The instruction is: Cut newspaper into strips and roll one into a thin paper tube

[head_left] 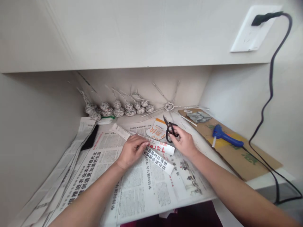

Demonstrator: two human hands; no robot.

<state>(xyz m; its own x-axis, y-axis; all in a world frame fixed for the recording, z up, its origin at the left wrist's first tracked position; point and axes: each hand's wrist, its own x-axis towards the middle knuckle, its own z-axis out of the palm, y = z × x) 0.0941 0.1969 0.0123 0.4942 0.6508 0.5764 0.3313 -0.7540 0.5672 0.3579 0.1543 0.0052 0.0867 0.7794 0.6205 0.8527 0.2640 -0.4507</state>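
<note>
My left hand (132, 150) is closed on folded newspaper strips (159, 160), which fan out to both sides of the fingers above the spread newspaper (132, 189). In my right hand (184, 142) are black-handled scissors (169, 129), their blades pointing up and away from me. The scissors are just beyond the right ends of the strips, apart from them. Behind the strips lies a white and orange printed paper piece (156, 130). A star-shaped paper weaving (169, 106) with long thin spokes rests near the back wall.
Several woven paper gourds (118, 108) stand along the back left. Long newspaper strips (59, 183) and a dark flat object (90, 138) lie at left. To the right, a blue glue gun (227, 137) rests on cardboard (251, 160), its cord (272, 78) near an outlet (254, 30).
</note>
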